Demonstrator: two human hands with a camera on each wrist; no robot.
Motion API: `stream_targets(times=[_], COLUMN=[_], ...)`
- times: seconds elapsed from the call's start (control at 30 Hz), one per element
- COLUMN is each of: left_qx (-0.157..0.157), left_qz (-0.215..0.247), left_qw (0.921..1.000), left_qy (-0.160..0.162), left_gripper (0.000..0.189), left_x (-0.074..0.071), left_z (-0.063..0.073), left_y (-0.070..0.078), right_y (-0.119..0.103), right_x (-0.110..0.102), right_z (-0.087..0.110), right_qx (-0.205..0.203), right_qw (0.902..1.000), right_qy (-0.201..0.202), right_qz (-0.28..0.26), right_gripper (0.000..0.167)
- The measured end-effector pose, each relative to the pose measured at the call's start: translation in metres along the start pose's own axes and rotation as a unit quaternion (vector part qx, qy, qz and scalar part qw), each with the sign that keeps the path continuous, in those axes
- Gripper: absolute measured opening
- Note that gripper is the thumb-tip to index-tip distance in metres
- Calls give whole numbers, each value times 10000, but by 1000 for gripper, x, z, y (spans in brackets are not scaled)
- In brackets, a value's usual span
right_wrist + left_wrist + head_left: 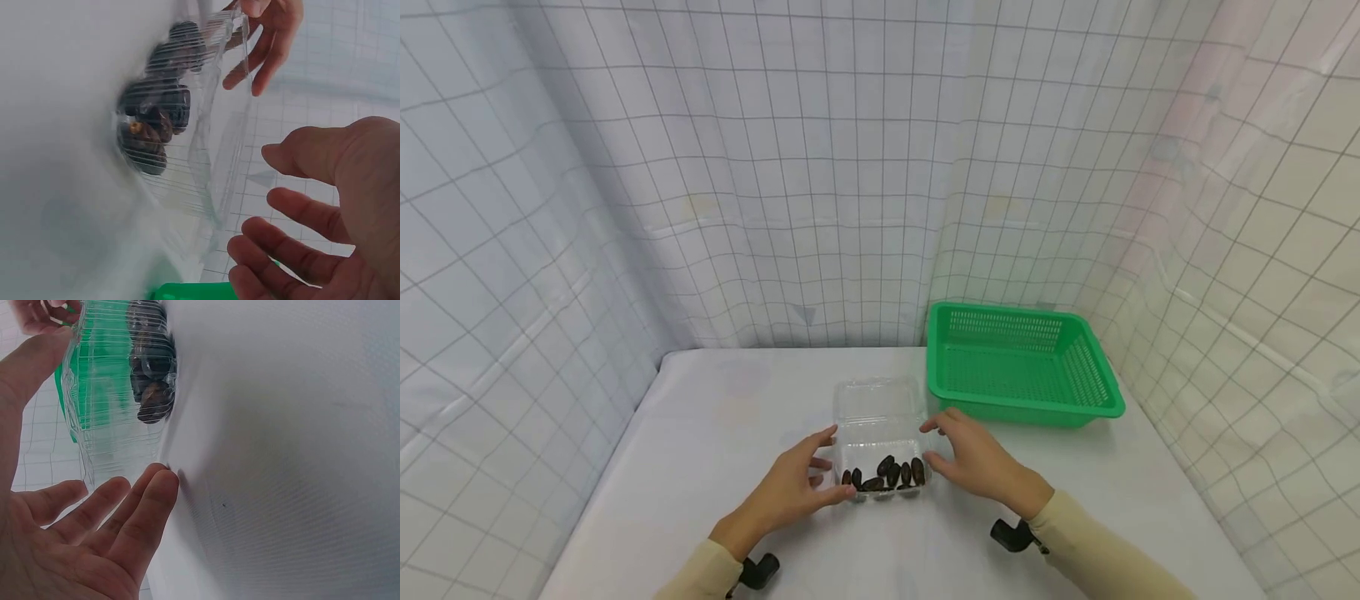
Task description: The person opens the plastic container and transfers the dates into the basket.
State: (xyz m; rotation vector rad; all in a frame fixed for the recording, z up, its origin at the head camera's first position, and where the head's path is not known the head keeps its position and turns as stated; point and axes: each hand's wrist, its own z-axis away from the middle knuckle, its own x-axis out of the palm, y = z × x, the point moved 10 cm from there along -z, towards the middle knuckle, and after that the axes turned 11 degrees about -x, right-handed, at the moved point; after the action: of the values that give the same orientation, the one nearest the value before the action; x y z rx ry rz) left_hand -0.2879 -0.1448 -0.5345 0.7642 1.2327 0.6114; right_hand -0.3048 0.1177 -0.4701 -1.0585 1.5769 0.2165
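Observation:
A clear plastic clamshell box (859, 456) lies on the table with its lid (880, 400) folded back, away from me. Along its near side sit several dark brown, wrinkled oval fruits that look like dates (892, 474), also visible through the ribbed wall in the right wrist view. My left hand (790, 487) is at the box's left side, its thumb at the near corner and its loosely spread fingers (140, 519) beside the wall. At the right side, my right hand (977, 458) hovers with thumb and fingers (287, 250) apart, holding nothing.
A green perforated plastic basket (1026, 408) stands at the back right, close to the lid. White cloth covers the table (715, 433). White gridded curtains (880, 167) enclose the back and both sides.

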Motion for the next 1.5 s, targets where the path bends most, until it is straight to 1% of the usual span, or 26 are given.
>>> stream_targets(times=[0.03, 0.13, 0.17, 0.27, 0.37, 0.4, 0.5, 0.63, 0.73, 0.87, 1.0, 1.17, 1.33, 1.5], left_qx=[20, 221, 438, 548, 362, 135, -60, -80, -47, -27, -23, 18, 3, 9], left_qz=[1, 25, 6, 69, 90, 122, 98, 43, 7, -29, -30, -25, -48, -38], left_qw=[10000, 9997, 9990, 9984, 9993, 9998, 9999, 9999, 9999, 9998, 9997, 9995, 9995, 9995], left_qy=[12, 90, 108, 113, 0, -37, -116, -109, -114, -170, -234, -322, -312, -310], left_gripper=[110, 107, 105, 103, 105, 108, 109, 107, 107, 107, 107, 107, 107, 106], left_x=[-1, -4, -4, -5, -3, -3, -2, -3, -3, -3, -2, 1, 1, 1], left_z=[0, 1, 0, 1, -1, 0, -1, -1, -1, -2, -3, -4, -3, -2], left_y=[0, 2, 0, 0, -5, -4, -6, -6, -6, -7, -7, -6, -4, -1], right_y=[-3, -12, -14, -20, -23, -24, -27, -30, -32, -30, -23, -18, -20, -22], right_x=[0, 1, 2, 9, 20, 24, 38, 57, 69, 80, 88, 94, 99, 101], right_z=[-4, -17, -22, -34, -46, -50, -60, -70, -75, -79, -82, -84, -85, -85], right_qx=[-141, -535, -640, -925, -1142, -1206, -1358, -1424, -1440, -1462, -1389, -1395, -1512, -1545], right_qw=[9999, 9979, 9969, 9925, 9865, 9839, 9741, 9595, 9506, 9441, 9418, 9374, 9338, 9329], right_qy=[-78, -350, -454, -792, -1174, -1319, -1805, -2431, -2748, -2953, -3060, -3190, -3238, -3246], right_qz=[34, 50, 51, 58, 15, -5, -38, -44, -52, -12, -33, -85, -176, -201], right_gripper=[32, 31, 31, 31, 32, 32, 32, 32, 30, 27, 24, 20, 19, 18])
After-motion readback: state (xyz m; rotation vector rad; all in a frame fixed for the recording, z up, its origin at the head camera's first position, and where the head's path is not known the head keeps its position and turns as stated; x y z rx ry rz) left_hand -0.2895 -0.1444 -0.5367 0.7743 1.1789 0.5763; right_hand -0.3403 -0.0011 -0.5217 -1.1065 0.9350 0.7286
